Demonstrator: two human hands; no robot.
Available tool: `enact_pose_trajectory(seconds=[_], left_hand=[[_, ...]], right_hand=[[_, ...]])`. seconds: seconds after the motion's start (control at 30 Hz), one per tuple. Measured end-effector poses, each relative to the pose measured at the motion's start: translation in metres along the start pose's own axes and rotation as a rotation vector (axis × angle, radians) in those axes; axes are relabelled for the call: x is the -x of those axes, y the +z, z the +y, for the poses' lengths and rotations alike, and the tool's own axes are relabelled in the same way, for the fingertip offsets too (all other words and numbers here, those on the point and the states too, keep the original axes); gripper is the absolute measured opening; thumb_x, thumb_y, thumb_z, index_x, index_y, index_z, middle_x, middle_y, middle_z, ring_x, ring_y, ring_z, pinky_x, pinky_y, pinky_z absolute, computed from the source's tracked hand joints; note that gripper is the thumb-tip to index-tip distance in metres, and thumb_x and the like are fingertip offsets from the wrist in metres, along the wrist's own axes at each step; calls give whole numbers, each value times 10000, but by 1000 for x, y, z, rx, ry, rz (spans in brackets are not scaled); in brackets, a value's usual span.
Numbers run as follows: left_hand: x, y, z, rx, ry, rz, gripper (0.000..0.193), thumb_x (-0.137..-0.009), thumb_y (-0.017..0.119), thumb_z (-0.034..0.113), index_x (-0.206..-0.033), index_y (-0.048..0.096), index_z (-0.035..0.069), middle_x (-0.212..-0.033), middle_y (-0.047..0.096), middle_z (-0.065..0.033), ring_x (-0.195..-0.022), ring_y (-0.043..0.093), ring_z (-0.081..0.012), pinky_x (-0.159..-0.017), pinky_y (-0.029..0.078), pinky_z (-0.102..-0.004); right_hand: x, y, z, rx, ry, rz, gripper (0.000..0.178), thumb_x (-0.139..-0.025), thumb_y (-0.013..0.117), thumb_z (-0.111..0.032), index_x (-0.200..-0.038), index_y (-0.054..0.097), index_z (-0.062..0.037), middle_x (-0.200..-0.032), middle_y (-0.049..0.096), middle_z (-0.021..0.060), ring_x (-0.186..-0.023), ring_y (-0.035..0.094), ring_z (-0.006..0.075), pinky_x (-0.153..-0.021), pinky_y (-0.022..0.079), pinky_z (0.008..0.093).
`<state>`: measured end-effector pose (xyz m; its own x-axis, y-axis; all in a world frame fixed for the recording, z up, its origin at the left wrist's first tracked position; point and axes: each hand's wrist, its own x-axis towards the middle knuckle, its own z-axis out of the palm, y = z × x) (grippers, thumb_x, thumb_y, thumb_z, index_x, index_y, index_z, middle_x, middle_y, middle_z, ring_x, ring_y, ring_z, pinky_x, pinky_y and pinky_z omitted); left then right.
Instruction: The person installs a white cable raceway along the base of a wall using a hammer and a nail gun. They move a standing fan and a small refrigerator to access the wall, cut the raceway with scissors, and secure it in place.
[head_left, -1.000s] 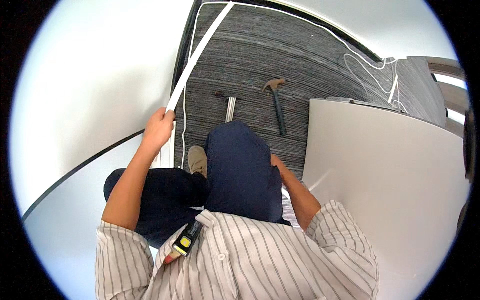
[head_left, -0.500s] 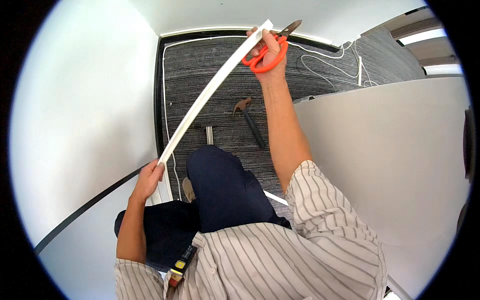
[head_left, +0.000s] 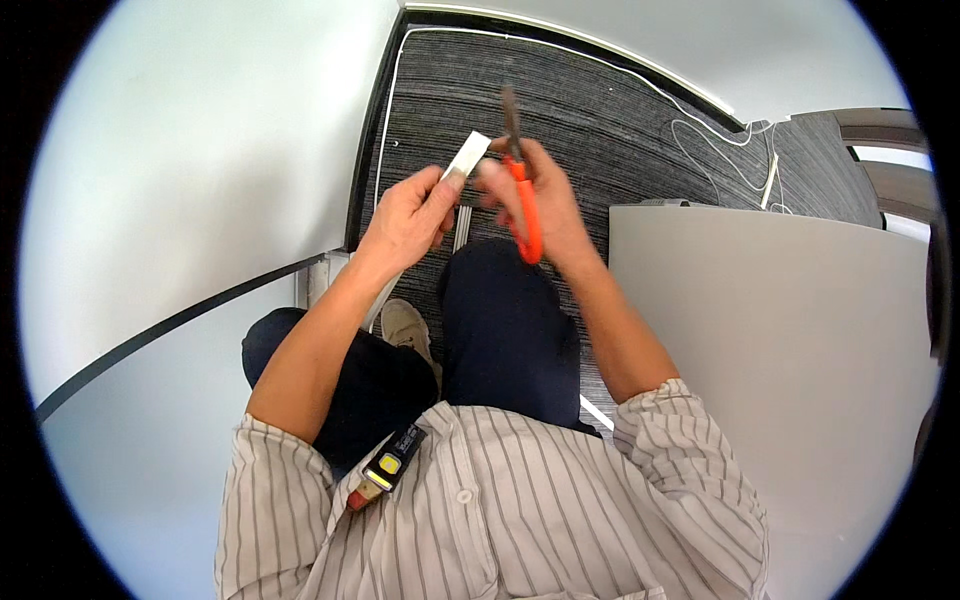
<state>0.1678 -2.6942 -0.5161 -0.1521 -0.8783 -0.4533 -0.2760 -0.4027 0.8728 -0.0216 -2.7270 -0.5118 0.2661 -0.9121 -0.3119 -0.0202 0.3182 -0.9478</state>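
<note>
Above the raised knee (head_left: 505, 330), 1 white strip end (head_left: 467, 155) is pinched by the left hand (head_left: 410, 215); orange-handled scissors (head_left: 522, 195), gripped by the right hand (head_left: 545, 205), have been drawn in beside it, seemingly for trimming.

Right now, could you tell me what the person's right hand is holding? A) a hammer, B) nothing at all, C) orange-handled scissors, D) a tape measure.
C: the right hand grips orange-handled scissors, blades pointing away from the body, close beside the end of the white strip that the left hand holds.
</note>
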Motion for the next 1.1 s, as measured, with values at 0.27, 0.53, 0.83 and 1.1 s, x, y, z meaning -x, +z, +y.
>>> enact_pose_trajectory(seconds=[0.27, 0.53, 0.83, 1.1], left_hand=[[6, 2, 34, 108, 70, -114, 489, -1025, 439, 348, -1429, 408, 75, -897, 690, -106, -607, 635, -113, -553, 523, -238], [7, -2, 40, 3, 177, -167, 478, -1021, 431, 286, -1470, 391, 125, -1012, 701, -96, -508, 547, -75, -472, 475, -220], [13, -12, 27, -27, 160, -187, 469, -1017, 421, 293, -1462, 412, 145, -880, 699, -68, -464, 502, -67, -431, 436, -216], [13, -17, 22, -36, 21, -204, 488, -1019, 411, 333, -1462, 407, 130, -834, 690, -68, -452, 491, -71, -421, 423, -219]], right_hand=[[21, -49, -9, 315, -154, -253, 486, -887, 610, -172, -1312, 461, 10, -915, 597, 101, -809, 600, 193, -752, 499, 328], [12, -62, -23, 469, -62, -378, 546, -809, 604, -115, -1337, 487, -41, -989, 637, 129, -866, 614, 221, -813, 498, 344], [17, -49, -37, 681, -40, -345, 439, -850, 701, -228, -1223, 592, -23, -823, 590, 34, -758, 553, 115, -720, 476, 274], [22, -37, -27, 683, 64, -298, 390, -877, 706, -243, -1173, 619, -4, -798, 625, 39, -720, 568, 107, -674, 473, 272]])
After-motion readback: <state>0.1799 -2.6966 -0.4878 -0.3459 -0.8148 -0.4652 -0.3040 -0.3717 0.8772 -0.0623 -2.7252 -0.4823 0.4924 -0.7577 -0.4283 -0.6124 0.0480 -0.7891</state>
